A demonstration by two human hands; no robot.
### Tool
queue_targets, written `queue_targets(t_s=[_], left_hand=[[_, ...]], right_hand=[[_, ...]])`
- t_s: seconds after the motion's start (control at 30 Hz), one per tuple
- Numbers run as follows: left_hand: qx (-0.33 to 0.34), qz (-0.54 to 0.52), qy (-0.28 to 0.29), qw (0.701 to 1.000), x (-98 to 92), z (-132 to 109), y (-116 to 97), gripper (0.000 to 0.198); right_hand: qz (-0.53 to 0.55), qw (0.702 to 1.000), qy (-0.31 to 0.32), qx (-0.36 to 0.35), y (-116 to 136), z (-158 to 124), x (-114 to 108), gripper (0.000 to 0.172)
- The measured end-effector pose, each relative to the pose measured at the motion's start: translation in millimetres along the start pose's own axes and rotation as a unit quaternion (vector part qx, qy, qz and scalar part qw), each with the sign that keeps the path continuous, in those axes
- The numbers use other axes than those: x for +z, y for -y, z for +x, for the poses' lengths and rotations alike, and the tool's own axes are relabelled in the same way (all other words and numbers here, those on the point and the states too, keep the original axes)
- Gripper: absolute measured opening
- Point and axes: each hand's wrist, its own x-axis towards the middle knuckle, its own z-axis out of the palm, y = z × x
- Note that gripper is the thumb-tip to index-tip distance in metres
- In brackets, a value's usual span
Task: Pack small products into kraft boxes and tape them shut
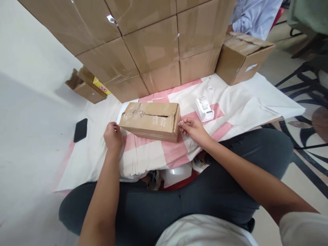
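A taped cardboard box point(151, 118) with dark scribbles on its top lies lengthwise on the pink and white cloth. My left hand point(113, 136) is closed beside the box's left end, and what its fingers hold, if anything, is too small to tell. At the right end, my right hand point(191, 129) pinches a small whitish piece, seemingly tape, close to the box's corner. Just beyond that hand stands a white tape dispenser point(204, 110) with a roll in it.
Stacked cartons point(153, 48) form a wall behind the box. Another carton point(243, 58) stands at the right, near a person's sleeve point(249, 20). An open carton point(89, 89) and a black phone-like object point(80, 130) are at the left. The cloth point(143, 155) covers the table.
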Motion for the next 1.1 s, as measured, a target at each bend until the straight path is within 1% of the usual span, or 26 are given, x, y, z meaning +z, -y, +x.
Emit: queue_targets(t_s=[0.1, 0.23, 0.27, 0.37, 0.4, 0.43, 0.47, 0.53, 0.6, 0.7, 0.77, 0.87, 0.97, 1.03, 1.1], left_hand=[[0.026, 0.030, 0.014, 0.999, 4.1, 5, 7, 0.015], [0.037, 0.023, -0.008, 0.999, 8.3, 12, 11, 0.020], [0.035, 0.028, 0.000, 0.999, 9.5, 13, 12, 0.022], [0.027, 0.057, 0.056, 0.996, 12.3, 15, 14, 0.026], [0.023, 0.066, 0.067, 0.995, 12.3, 15, 13, 0.028], [0.016, 0.068, 0.066, 0.995, 11.4, 16, 13, 0.030], [0.005, 0.063, 0.052, 0.997, 9.6, 17, 11, 0.032], [-0.025, 0.032, 0.008, 0.999, 3.3, 19, 8, 0.033], [-0.055, -0.014, -0.034, 0.998, -4.7, 22, 4, 0.029], [-0.065, -0.062, -0.072, 0.993, -15.1, 19, -6, 0.023], [-0.046, -0.075, -0.080, 0.993, -19.9, 9, -17, 0.022], [-0.003, -0.096, -0.052, 0.994, -26.0, -12, -37, 0.023], [0.039, -0.136, 0.005, 0.990, -31.7, -27, -52, 0.037], [0.077, -0.158, 0.036, 0.984, -33.8, -31, -57, 0.047], [0.110, -0.170, 0.050, 0.978, -33.7, -32, -57, 0.057]], right_hand=[[-0.003, 1.000, 0.004, -0.005, -1, 1, -1, 0.042], [-0.012, 1.000, -0.001, -0.011, -3, 1, -2, 0.046], [-0.015, 1.000, -0.004, -0.014, -3, 1, -2, 0.047], [-0.020, 1.000, -0.007, -0.016, -3, 2, -3, 0.048], [-0.022, 1.000, -0.008, -0.013, -3, 3, -4, 0.048], [-0.022, 1.000, -0.010, -0.012, -2, 3, -4, 0.048], [-0.022, 1.000, -0.012, -0.010, -2, 4, -4, 0.047], [-0.021, 1.000, -0.015, -0.010, -2, 5, -5, 0.046], [-0.021, 1.000, -0.012, -0.010, -1, 5, -5, 0.045], [-0.026, 1.000, -0.001, -0.011, -1, 5, -6, 0.043], [-0.029, 1.000, 0.004, -0.007, -1, 4, -7, 0.043], [-0.028, 1.000, 0.006, 0.008, 1, 3, -8, 0.044], [-0.019, 0.999, 0.017, 0.025, 3, 1, -8, 0.044], [-0.011, 0.999, 0.026, 0.037, 5, 1, -8, 0.043], [-0.004, 0.998, 0.033, 0.051, 6, 1, -9, 0.042]])
